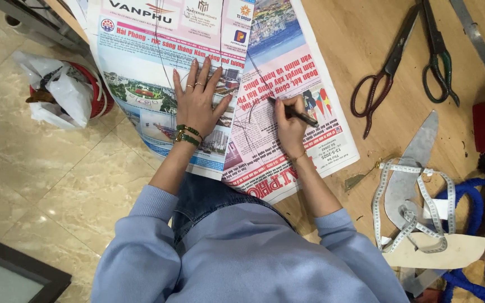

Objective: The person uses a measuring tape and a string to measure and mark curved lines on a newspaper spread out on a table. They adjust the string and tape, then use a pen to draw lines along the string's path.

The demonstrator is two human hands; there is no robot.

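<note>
Seen from the head camera, the left hand lay flat with fingers spread, gripping nothing, pressing a newspaper spread on a wooden table. The right hand pinched a dark pen, its tip touching the page, with two scissors and a tape measure well apart.

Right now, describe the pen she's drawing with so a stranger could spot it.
On the wooden table lies a spread newspaper. The right hand rests on its right-hand sheet, gripping the pen: a thin dark stick, far smaller than the two scissors nearby.
</note>
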